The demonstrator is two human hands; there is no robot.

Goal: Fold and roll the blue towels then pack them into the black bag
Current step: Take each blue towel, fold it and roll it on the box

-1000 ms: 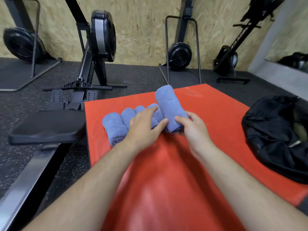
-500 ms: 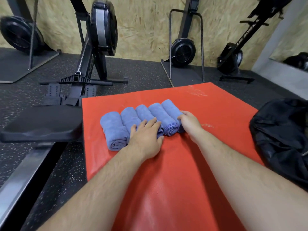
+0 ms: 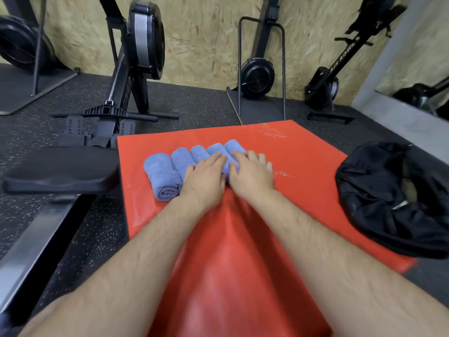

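Several rolled blue towels (image 3: pixel 162 176) lie side by side in a row on the red mat (image 3: pixel 303 161). My left hand (image 3: pixel 206 178) lies flat over the middle rolls, fingers straight. My right hand (image 3: pixel 250 173) lies flat over the rightmost rolls, fingers spread and reaching onto the mat beyond them. The two hands sit close together and hide the near ends of most rolls. The black bag (image 3: pixel 393 198) sits open at the mat's right edge, apart from both hands.
A black rowing machine seat (image 3: pixel 60 173) and rail border the mat's left side. More rowing machines (image 3: pixel 143 52) stand upright against the chipboard wall behind. The floor around is dark speckled rubber. Bare red mat stretches between the towels and the bag.
My right hand set the last raised roll down at the row's right end, then came to lie on top of the rolls. My left hand stayed on the row.
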